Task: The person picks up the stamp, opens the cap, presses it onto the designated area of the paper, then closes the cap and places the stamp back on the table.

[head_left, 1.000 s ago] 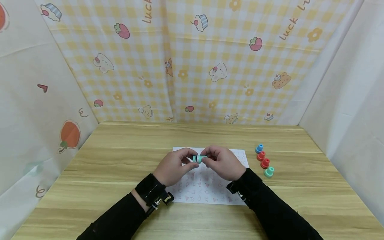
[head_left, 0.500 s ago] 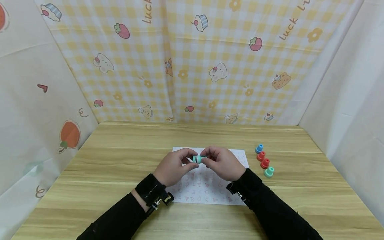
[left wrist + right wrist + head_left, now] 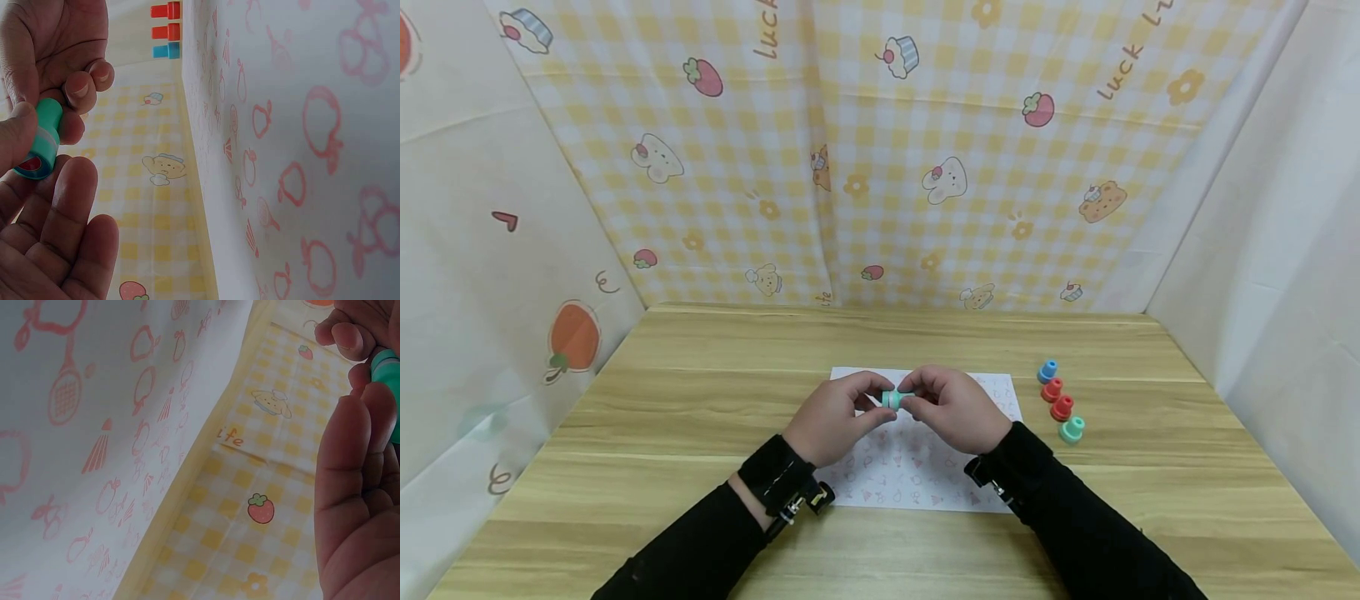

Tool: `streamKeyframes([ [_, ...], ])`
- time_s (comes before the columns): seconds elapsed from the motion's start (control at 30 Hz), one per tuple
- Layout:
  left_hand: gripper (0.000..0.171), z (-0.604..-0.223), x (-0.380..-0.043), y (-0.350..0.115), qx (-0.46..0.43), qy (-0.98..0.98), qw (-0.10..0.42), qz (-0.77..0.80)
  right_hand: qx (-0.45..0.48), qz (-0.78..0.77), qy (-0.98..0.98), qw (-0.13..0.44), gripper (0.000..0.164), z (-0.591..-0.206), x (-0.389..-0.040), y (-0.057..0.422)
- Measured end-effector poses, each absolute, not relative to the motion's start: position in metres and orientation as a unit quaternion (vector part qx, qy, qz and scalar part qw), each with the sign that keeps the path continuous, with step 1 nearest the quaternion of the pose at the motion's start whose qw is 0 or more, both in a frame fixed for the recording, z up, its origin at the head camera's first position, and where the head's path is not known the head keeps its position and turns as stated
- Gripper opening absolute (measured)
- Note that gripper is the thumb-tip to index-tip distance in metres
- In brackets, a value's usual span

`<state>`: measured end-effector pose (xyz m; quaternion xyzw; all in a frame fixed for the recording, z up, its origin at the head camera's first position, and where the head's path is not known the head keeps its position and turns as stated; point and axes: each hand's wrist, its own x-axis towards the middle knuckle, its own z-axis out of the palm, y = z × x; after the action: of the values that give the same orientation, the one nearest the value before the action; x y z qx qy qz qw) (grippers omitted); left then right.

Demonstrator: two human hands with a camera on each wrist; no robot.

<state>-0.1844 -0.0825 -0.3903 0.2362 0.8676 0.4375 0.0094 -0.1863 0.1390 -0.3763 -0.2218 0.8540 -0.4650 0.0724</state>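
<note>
Above a sheet of printed paper (image 3: 917, 483), both hands meet around a small teal toy stamp (image 3: 895, 400). My left hand (image 3: 835, 417) pinches its wide end between thumb and fingers. The narrower handle end is pinched by my right hand (image 3: 958, 408). In the left wrist view the stamp (image 3: 45, 144) lies tilted, with a pale band around its middle and a round red-and-dark mark on its wide end. Only a teal part of the stamp (image 3: 384, 375) shows at the edge of the right wrist view; fingers cover the rest.
Right of the paper, a blue stamp (image 3: 1048, 372), two red stamps (image 3: 1052, 389) and another teal stamp (image 3: 1072, 430) stand in a row on the wooden table (image 3: 700, 350). Red fruit, racket and shuttlecock prints cover the paper. A checked cloth (image 3: 880, 208) hangs behind the table.
The dark gap near the stamp's wide end has closed, and its two parts now sit together. My right hand has shifted very slightly left; the left hand stays in place.
</note>
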Motion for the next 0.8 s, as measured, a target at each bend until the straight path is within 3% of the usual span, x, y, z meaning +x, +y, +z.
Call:
streamKeyframes([
  [0.8,0.016,-0.3904,-0.1840,-0.0818,0.240,0.868,0.020,0.434,-0.226,-0.462,0.855,0.071,0.009,-0.3787,-0.1869,0.1377],
])
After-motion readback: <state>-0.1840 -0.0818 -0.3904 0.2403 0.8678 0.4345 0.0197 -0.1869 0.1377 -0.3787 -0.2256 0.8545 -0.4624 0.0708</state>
